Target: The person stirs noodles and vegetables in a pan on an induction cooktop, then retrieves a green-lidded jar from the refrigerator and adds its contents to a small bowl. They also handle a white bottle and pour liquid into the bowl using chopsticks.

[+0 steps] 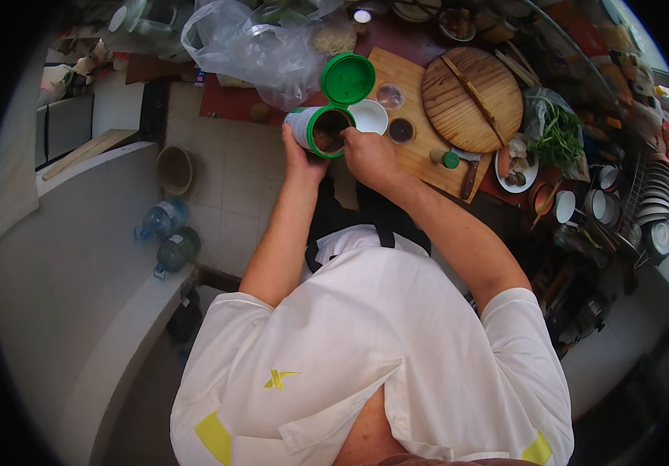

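Note:
My left hand (304,152) holds a white canister with a green rim (297,127) from below and the side, tilted so its mouth faces me. Its green lid (347,79) hangs open at the top. Brown contents show inside. At the right edge of the mouth are the closed fingers of my right hand (369,152); whether they grip a small utensil is hidden. Just beyond that hand, a white bowl (369,117), a clear plastic cup (391,95) and a small cup of dark liquid (401,130) stand on or beside the wooden cutting board (384,61).
Right of the cups lie a round wooden lid (468,96), a green-capped jar (444,158), a cleaver (469,179) and a plate of vegetables (528,183). A plastic bag (264,52) is at the back left. Stacked bowls (656,189) stand far right.

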`<state>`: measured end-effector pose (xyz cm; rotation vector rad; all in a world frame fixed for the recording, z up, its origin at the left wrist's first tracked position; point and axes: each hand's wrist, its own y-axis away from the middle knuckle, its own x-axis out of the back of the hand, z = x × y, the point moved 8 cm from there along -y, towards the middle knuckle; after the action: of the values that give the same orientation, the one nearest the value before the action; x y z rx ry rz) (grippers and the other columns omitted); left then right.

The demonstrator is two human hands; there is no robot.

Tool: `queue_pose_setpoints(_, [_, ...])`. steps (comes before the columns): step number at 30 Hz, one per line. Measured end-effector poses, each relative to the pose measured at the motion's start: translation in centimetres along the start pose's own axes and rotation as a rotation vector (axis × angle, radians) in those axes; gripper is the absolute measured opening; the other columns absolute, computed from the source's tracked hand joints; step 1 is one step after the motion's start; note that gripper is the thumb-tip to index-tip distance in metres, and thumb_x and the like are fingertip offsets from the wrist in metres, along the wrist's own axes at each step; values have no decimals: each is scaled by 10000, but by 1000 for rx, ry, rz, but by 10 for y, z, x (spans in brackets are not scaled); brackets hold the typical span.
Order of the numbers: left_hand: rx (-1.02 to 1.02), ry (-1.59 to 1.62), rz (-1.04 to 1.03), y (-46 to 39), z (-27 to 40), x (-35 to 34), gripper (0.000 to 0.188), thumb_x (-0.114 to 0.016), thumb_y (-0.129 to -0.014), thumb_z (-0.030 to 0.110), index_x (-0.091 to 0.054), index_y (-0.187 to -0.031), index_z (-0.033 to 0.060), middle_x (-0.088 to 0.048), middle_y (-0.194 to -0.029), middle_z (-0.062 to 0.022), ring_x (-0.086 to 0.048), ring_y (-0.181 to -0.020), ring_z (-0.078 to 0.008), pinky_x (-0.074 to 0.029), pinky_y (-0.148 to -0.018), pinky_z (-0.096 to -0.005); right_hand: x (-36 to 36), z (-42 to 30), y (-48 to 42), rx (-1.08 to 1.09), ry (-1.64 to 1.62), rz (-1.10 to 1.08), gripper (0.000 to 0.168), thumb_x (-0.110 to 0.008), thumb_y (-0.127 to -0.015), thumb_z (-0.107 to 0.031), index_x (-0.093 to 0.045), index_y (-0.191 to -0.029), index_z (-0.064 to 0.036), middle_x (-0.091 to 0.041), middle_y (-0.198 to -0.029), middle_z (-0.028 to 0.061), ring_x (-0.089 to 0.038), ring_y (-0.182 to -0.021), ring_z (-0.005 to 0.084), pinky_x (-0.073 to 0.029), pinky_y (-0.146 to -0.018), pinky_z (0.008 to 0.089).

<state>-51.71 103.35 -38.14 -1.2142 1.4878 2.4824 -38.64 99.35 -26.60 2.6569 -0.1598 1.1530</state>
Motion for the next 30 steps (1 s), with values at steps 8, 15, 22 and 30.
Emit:
queue_pose_setpoints(8, [-41, -18, 106, 5, -18, 10, 822, -286, -979, 736, -481, -1453, 94, -530, -1458, -146, -508, -1348, -347, -421, -1131, -539, -30, 48, 4, -311, -561, -125, 251, -509, -947, -112, -715, -1022, 10, -698, -700, 194, -712, -638, 300, -560, -631, 423])
queue_pose_setpoints(15, [-68, 51, 111, 1, -20, 15, 822, -332, -972, 747, -495, -1425, 81, -549, -1423, -151, -529, -1320, -326, -444, -1116, -515, -42, 58, 4, -473, -789, -166, 287, -459, -989, -124, -697, -1057, 21, -659, -612, 94, -627, -521, 173, -508, -518, 348])
queue_pose_setpoints(22, [-97, 71, 88, -7, -13, 6, 829, -203, -992, 727, -510, -1435, 96, -537, -1460, -134, -519, -1346, -335, -434, -1123, -531, -20, 59, -1, -503, -774, -95, 290, -457, -1006, -133, -695, -1072, 17, -649, -602, 64, -596, -493, 131, -487, -480, 309])
queue_pose_setpoints(30, [-77, 129, 45, -16, -17, 8, 810, -180, -1000, 701, -503, -1448, 108, -532, -1466, -138, -507, -1363, -337, -445, -1108, -544, -6, 74, 6, -569, -820, -40, 271, -476, -1003, -121, -693, -1080, 21, -642, -606, 55, -579, -481, 121, -479, -469, 286])
